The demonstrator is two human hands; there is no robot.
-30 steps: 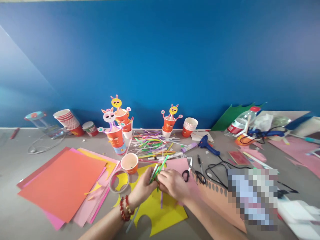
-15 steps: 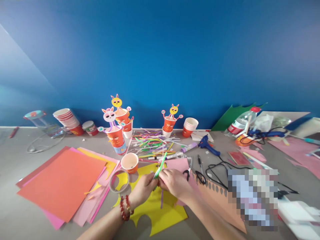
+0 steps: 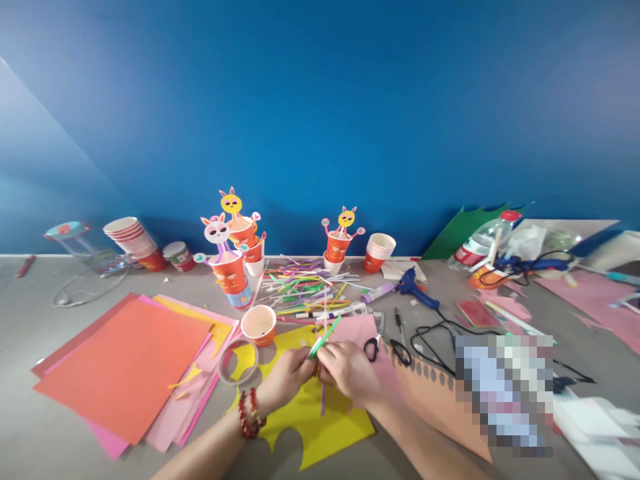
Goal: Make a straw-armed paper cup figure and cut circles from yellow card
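Left hand (image 3: 286,379), beaded bracelets (image 3: 250,413) at its wrist: thumb and finger pinched together on the lower end of a green strip (image 3: 329,334), with a white strip (image 3: 315,347) tight beside it. Right hand (image 3: 353,375): fingers curled in, tips meeting the left's at the same end; can't tell what's clamped inside, knuckles hide it.

Clock centred on where the fingertips meet, 12 toward the wall. Key relation: green strip pokes out of the fingers toward 1 o'clock, long axis running 7 to 1, raised end free. Left hand comes in from 8, right from 4. Both sit right at the strip's low end; left looks the nearer, its thumb lying against it, right just alongside.

Purple strip (image 3: 323,401) hangs or lies toward 6, over the yellow paper (image 3: 327,437); whether it's held, can't tell. Pale strip (image 3: 326,305) at 12, pointing up the same line; can't tell if the two join behind the fingers.

Around: paper cup (image 3: 259,325), mouth up, at 10; tape roll (image 3: 223,373), flat, at 9; rabbit-faced cup figure (image 3: 231,273) between 10 and 11, farther out. Strip pile (image 3: 303,287) at 12. Scissors (image 3: 401,354), black handles showing, at 3, near the right hand. Glue gun (image 3: 417,291) at 2, well apart. Orange sheet (image 3: 445,410) at 4.
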